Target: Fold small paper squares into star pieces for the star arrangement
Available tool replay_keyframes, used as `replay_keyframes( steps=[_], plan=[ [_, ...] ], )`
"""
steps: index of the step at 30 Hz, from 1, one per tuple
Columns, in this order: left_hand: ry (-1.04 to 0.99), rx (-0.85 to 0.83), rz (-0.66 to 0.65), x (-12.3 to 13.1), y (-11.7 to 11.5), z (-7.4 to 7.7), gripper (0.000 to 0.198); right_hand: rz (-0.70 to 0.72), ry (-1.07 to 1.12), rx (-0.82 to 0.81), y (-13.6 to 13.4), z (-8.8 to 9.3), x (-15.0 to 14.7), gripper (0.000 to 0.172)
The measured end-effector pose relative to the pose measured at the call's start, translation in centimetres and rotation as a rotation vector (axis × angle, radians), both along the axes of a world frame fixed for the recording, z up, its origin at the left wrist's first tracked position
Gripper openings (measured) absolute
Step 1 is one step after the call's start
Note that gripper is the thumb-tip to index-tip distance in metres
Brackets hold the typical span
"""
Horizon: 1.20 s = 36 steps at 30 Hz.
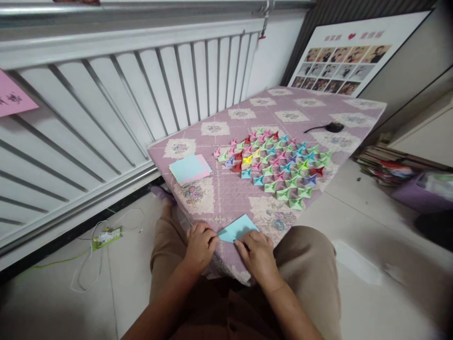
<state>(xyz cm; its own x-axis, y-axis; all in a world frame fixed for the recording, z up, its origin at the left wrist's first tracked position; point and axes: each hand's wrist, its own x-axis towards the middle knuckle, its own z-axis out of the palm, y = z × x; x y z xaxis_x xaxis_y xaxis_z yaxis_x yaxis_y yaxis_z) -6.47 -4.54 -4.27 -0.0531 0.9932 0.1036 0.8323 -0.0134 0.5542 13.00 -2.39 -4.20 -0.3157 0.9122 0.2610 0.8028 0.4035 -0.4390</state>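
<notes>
A light blue sheet of origami paper (238, 228), folded, lies at the near corner of the table, its peak pointing away from me. My left hand (201, 244) is closed, with thumb and forefinger pinching the sheet's left tip. On the near right side my right hand (255, 252) has its curled fingers and thumb on the edge of the same sheet, covering its right part. Farther off, small folded paper pieces (279, 175) in green, pink, red, blue and yellow stand in close rows. To the left rests a stack of square paper (189, 169), light blue on top with pink below.
A purple flowered cloth (233, 196) covers the table. A black object with a cable (334, 127) lies at its far right. Beyond the left edge stands a white radiator (159, 89). On the floor are a power strip (108, 237) at left and a purple bin (417, 191) at right.
</notes>
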Motion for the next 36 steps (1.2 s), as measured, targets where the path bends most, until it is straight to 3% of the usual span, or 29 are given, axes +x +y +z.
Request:
replay_keyframes(
  steps=[10, 36],
  plan=[
    [0.078, -0.057, 0.03, 0.3, 0.4, 0.3, 0.012, -0.082, -0.055, -0.015, 0.2, 0.4, -0.5, 0.027],
    [0.302, -0.279, -0.04, 0.3, 3.1, 2.7, 0.025, -0.147, -0.213, -0.093, 0.9, 1.2, -1.1, 0.023]
  ],
)
